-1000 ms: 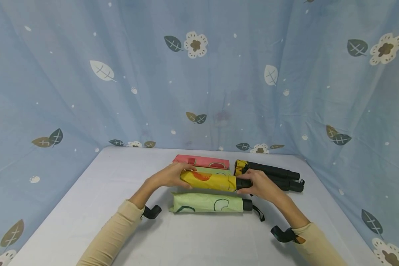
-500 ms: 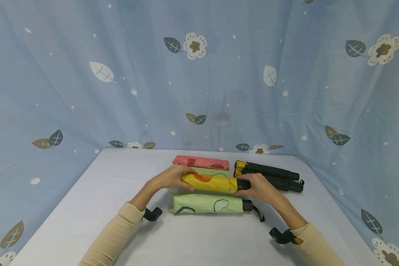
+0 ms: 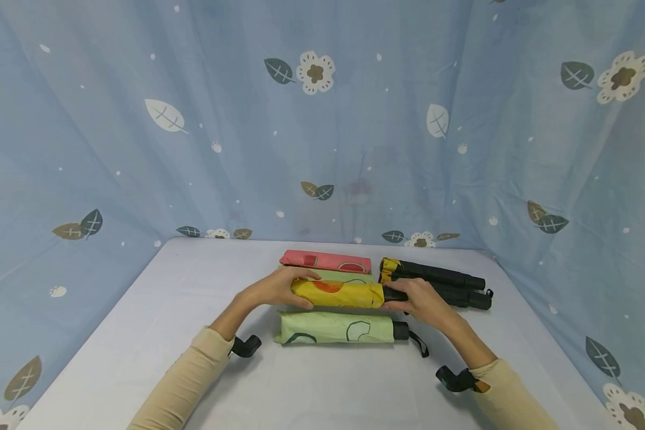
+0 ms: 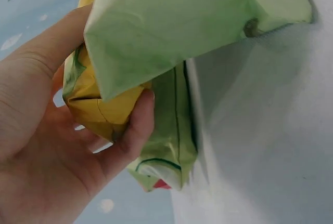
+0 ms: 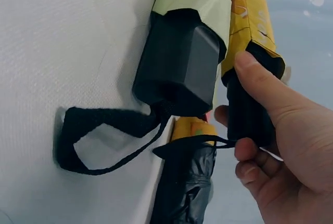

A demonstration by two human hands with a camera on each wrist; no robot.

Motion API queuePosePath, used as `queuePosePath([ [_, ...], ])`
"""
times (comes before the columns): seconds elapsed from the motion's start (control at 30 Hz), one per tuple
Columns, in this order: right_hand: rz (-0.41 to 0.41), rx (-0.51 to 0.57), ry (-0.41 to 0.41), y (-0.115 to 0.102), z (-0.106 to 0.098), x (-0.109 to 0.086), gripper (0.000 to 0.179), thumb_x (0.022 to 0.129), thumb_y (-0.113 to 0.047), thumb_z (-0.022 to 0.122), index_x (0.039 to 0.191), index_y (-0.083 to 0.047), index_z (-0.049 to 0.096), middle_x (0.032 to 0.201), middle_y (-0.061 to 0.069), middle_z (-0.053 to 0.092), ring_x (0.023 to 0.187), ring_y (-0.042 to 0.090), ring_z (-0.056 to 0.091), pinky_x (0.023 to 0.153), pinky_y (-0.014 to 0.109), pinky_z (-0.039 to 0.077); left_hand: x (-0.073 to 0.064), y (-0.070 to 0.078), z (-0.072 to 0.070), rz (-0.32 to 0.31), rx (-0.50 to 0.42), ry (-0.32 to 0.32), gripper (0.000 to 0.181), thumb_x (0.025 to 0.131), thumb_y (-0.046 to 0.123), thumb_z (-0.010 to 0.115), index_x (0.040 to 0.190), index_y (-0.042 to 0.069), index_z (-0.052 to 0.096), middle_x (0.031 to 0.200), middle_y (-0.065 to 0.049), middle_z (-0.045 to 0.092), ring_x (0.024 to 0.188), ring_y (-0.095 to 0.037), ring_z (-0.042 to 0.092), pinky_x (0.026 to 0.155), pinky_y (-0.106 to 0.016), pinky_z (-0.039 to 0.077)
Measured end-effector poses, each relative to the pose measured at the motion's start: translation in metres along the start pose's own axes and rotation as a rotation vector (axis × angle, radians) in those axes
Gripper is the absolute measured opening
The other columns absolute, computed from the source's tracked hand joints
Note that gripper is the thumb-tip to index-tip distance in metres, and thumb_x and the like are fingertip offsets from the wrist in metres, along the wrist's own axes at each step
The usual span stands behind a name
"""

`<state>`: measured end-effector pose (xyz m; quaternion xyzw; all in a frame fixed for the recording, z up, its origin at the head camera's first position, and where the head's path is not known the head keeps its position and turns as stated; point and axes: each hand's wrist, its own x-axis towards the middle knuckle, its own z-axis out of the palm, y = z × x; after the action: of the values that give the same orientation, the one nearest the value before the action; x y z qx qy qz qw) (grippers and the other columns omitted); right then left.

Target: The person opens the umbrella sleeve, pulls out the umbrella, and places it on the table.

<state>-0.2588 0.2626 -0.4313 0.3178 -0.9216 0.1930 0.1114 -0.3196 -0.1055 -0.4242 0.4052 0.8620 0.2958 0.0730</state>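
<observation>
In the head view my left hand (image 3: pixel 276 288) grips the left end of a folded umbrella in a yellow sleeve (image 3: pixel 349 295) with an orange fruit print. My right hand (image 3: pixel 423 303) pinches its black handle (image 5: pixel 247 107), fingers and thumb around it. The wrist strap runs out beside those fingers in the right wrist view. Closer to the person lies a green-sleeved umbrella (image 3: pixel 335 328) with a black handle and a looped strap (image 3: pixel 420 344). Another green umbrella (image 3: pixel 346 277) shows behind the yellow one, which partly hides it.
A pink umbrella (image 3: pixel 328 261) with watermelon print lies at the back of the white table (image 3: pixel 322 388). To the right are two black umbrellas, the rear one (image 3: pixel 443 275) with a yellow end and the front one (image 3: pixel 478 300) partly behind my right hand. Blue patterned curtain (image 3: pixel 322 137) encloses the table.
</observation>
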Motion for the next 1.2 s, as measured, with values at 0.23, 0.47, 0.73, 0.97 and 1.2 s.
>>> queuePosePath([
  [0.23, -0.035, -0.013, 0.048, 0.002, -0.001, -0.001, 0.055, 0.083, -0.035, 0.076, 0.125, 0.000, 0.066, 0.116, 0.014, 0.072, 0.089, 0.021, 0.072, 0.076, 0.036, 0.058, -0.001, -0.001, 0.001, 0.030, -0.014, 0.016, 0.061, 0.078, 0.037, 0.083, 0.132, 0.018, 0.061, 0.126, 0.001, 0.065, 0.100, -0.013, 0.058, 0.078, -0.027, 0.047],
  [0.47, -0.058, -0.018, 0.087, 0.005, -0.003, -0.004, 0.054, 0.084, -0.034, 0.076, 0.125, -0.001, 0.066, 0.113, 0.013, 0.073, 0.078, 0.012, 0.070, 0.073, 0.033, 0.058, -0.002, -0.001, 0.002, 0.027, -0.026, 0.010, 0.061, 0.079, 0.037, 0.082, 0.133, 0.020, 0.061, 0.130, 0.002, 0.064, 0.093, -0.011, 0.053, 0.074, -0.025, 0.044],
  [0.73, -0.030, -0.034, 0.086, 0.006, -0.005, -0.007, 0.054, 0.085, -0.037, 0.074, 0.127, -0.004, 0.066, 0.115, 0.010, 0.072, 0.079, 0.010, 0.069, 0.074, 0.033, 0.058, -0.003, -0.001, 0.003, 0.009, -0.030, 0.015, 0.061, 0.079, 0.036, 0.083, 0.133, 0.021, 0.061, 0.128, 0.005, 0.064, 0.088, -0.011, 0.051, 0.070, -0.024, 0.042],
  [0.97, 0.000, -0.026, 0.094, 0.010, -0.008, -0.010, 0.053, 0.084, -0.035, 0.075, 0.126, -0.004, 0.067, 0.114, 0.010, 0.072, 0.073, 0.006, 0.066, 0.070, 0.029, 0.056, -0.005, -0.004, 0.002, -0.005, -0.029, 0.029, 0.062, 0.078, 0.033, 0.084, 0.135, 0.022, 0.060, 0.130, 0.006, 0.063, 0.096, -0.010, 0.054, 0.080, -0.027, 0.045],
  [1.2, 0.020, -0.030, 0.107, 0.015, -0.010, -0.017, 0.050, 0.085, -0.034, 0.075, 0.126, -0.006, 0.067, 0.116, 0.009, 0.072, 0.083, 0.014, 0.070, 0.073, 0.035, 0.057, -0.006, -0.008, 0.002, -0.005, -0.017, 0.038, 0.062, 0.078, 0.031, 0.083, 0.134, 0.021, 0.060, 0.131, 0.004, 0.063, 0.097, -0.012, 0.055, 0.080, -0.028, 0.046],
])
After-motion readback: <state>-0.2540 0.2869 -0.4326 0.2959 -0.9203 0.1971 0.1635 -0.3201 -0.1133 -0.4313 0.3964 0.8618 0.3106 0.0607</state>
